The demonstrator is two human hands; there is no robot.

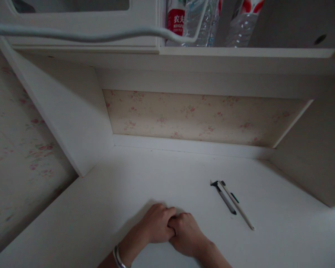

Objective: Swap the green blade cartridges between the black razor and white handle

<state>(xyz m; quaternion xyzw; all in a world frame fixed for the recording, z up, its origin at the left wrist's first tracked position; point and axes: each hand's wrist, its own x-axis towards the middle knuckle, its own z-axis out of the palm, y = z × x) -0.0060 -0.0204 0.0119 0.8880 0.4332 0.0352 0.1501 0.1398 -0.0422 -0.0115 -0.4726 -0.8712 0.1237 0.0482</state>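
My left hand (159, 222) and my right hand (186, 233) rest together on the white desk (106, 223), low in the middle of the view. Both are closed, with fingers curled in and knuckles touching. Nothing shows between them, though the palms are hidden. A silver bangle (117, 257) circles the left wrist. To the right of my hands lie two slim things, side by side and slanted. One is a grey stick with black ends (226, 200), with a short dark crosspiece and pale tip at its far end. The other is a longer white pen-like stick (241, 211) with dark green and black parts.
Above the desk hangs a white shelf (240, 53) holding several plastic bottles (176, 20). A white cable or rod (100, 36) crosses in front of it. Side panels (64, 108) enclose the desk left and right, with floral wallpaper (167, 115) at the back.
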